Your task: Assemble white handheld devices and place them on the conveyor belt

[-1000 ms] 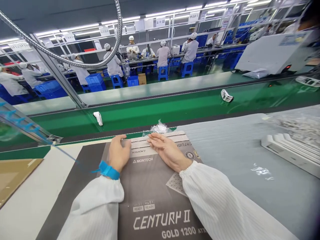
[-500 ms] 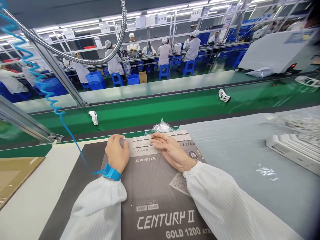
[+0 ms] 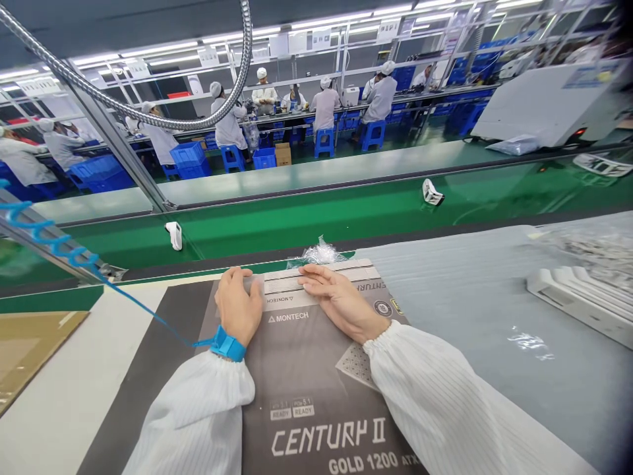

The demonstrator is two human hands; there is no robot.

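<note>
Nearest, a dark printed box [image 3: 306, 361] lies lengthwise on the tabletop [image 3: 93, 349], its far end close to the tabletop's far edge. There the left hand [image 3: 240, 309], a blue strap [image 3: 227, 344] at its wrist, bends beside a pale band [image 3: 284, 285]; its thumb stands apart from its fingers, but whether they have hold of anything cannot be told. The right hand [image 3: 341, 300] reaches over the band, its fingers loosely straightened, nothing visibly gripped. The step in hand appears to be two-handed handling of this end; the next move would call for light, even contact. Just beyond lies crumpled clear plastic [image 3: 320, 253]; farther, a green strip [image 3: 297, 221].
</note>
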